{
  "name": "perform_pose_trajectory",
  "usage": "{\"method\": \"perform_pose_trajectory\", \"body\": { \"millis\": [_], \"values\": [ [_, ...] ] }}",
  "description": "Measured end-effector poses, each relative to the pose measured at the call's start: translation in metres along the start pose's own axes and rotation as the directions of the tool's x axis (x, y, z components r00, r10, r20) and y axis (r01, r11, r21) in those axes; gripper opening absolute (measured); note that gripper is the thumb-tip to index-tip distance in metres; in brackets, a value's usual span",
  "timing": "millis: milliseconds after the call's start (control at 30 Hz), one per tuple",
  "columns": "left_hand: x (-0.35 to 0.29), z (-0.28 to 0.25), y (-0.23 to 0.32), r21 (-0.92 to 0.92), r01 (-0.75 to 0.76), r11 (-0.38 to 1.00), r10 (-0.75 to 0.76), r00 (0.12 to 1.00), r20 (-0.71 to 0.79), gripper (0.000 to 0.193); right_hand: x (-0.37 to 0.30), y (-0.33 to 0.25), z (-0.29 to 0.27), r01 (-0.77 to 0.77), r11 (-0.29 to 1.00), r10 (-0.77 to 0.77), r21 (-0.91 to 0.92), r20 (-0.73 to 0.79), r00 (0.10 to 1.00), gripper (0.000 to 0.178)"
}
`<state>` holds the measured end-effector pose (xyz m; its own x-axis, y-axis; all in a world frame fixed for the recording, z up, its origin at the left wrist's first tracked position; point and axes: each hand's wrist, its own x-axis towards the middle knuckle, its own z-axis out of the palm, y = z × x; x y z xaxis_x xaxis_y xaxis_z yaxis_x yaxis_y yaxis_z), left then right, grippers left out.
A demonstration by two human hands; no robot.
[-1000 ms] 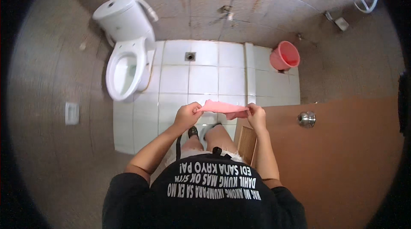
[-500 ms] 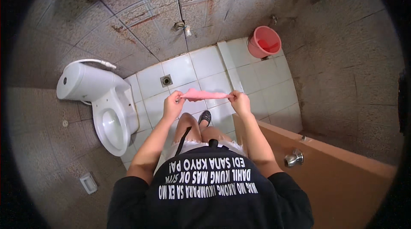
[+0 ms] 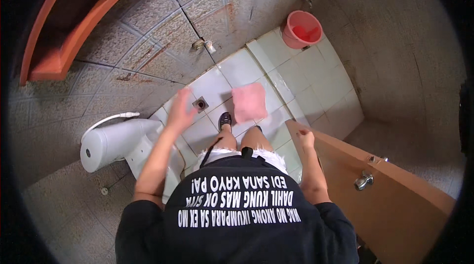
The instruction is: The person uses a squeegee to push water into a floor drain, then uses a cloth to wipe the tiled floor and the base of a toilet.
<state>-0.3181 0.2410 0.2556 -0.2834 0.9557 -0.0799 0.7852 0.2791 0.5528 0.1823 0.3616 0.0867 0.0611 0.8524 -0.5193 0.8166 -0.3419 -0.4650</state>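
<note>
A pink cloth is spread out over the white floor tiles just ahead of my feet; whether it lies fully on the floor or is still dropping I cannot tell. Neither hand touches it. To its left, above the tiles near the floor drain, my left hand is raised and blurred, fingers apart and holding nothing. On the other side, my right hand hangs beside the top edge of the brown door. Its fingers are loosely curled in, with nothing seen in them.
A white toilet stands at the left, close to my left arm. An orange wall shelf juts out at the upper left. A pink bucket with something red inside stands at the far right, beyond a raised tile ledge.
Both hands have let go of the pink cloth, which hung stretched between them. It is now flat and lower down. My left hand has moved left, my right hand right and nearer to me.
</note>
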Motion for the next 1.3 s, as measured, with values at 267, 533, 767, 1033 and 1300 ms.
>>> {"method": "perform_pose_trajectory", "body": {
  "millis": [267, 533, 767, 1033, 1300],
  "values": [
    [0.120, -0.149, 0.004, 0.526, -0.218, 0.822, 0.502, 0.715, -0.487, 0.042, -0.054, 0.031, 0.000, -0.221, 0.975, 0.217, -0.029, -0.091, 0.972, 0.022],
    [0.167, -0.181, -0.044, 0.731, -0.012, 0.682, 0.592, 0.596, -0.543, 0.056, 0.045, -0.122, -0.035, 0.160, 0.985, -0.164, -0.069, -0.060, 0.985, 0.024],
    [0.194, -0.185, -0.082, 0.822, 0.311, 0.478, 0.654, 0.499, -0.569, 0.072, 0.065, -0.236, -0.101, 0.312, 0.948, -0.318, -0.063, -0.258, 0.913, 0.026],
    [0.206, -0.178, -0.103, 0.813, 0.347, 0.467, 0.683, 0.443, -0.581, 0.073, 0.033, 0.011, -0.141, -0.059, 0.985, -0.011, -0.160, -0.407, 0.913, 0.021],
    [0.205, -0.177, -0.114, 0.793, 0.366, 0.488, 0.588, 0.534, -0.608, 0.070, -0.006, -0.012, -0.114, -0.149, 0.951, -0.047, -0.272, -0.600, 0.799, 0.020]
  ]
}}
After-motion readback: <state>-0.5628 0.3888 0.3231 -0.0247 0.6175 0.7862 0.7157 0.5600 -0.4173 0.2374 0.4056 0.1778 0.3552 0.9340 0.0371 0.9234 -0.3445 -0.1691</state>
